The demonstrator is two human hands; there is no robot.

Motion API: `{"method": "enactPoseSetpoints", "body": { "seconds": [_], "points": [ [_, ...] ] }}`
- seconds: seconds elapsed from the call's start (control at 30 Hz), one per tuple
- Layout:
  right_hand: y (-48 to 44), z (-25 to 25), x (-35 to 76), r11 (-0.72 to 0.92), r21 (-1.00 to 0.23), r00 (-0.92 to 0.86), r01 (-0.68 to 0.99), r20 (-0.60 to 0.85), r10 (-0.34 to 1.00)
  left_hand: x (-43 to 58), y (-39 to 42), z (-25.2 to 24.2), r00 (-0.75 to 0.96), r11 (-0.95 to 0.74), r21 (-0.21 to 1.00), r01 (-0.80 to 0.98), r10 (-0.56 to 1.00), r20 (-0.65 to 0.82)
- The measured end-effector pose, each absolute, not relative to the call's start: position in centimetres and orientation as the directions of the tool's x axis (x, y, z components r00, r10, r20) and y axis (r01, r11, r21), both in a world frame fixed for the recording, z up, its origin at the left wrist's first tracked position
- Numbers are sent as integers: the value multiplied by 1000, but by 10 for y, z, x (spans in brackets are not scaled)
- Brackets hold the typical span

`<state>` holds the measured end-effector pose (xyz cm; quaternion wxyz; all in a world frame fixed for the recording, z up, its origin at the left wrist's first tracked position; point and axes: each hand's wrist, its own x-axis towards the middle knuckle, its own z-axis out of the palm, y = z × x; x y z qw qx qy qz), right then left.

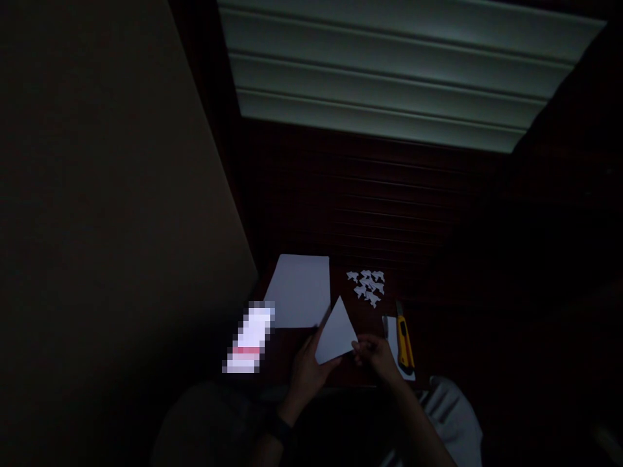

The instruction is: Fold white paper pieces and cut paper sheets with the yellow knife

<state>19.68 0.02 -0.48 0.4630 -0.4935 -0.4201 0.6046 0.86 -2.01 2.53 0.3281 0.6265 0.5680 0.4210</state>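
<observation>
A white paper triangle (pixel 337 334) is held over the dark table, its point facing away from me. My left hand (pixel 307 371) grips its left and lower edge, with the thumb along the side. At its lower right corner, my right hand (pixel 372 353) pinches the paper between thumb and fingers. Behind the triangle and to the left lies a larger white sheet (pixel 302 288). Several small white cut paper pieces (pixel 367 287) are heaped behind the triangle on the right. A yellow cutter knife (pixel 403 344) rests on a white paper strip (pixel 393 334) right of my right hand.
A bright pixelated rectangle (pixel 250 340) is at the table's left side. A plain wall (pixel 121 194) rises on the left. Pale slats (pixel 389 78) and dark slatted panels are beyond the table. My knees show below the table's front edge. The scene is dim.
</observation>
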Motion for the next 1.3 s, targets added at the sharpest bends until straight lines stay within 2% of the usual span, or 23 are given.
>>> {"method": "enactPoseSetpoints", "body": {
  "seconds": [0.6,0.87,1.3],
  "points": [
    [0,-1,197,-212,-976,-81,-52,-207,975,7,-19,21,76,-149,854,498,989,128],
    [0,1,196,-218,-975,-55,-29,-216,975,7,-21,23,52,-172,836,522,984,170],
    [0,5,193,-220,-975,-40,27,-220,975,7,-21,26,39,-147,844,516,988,148]
  ]
}}
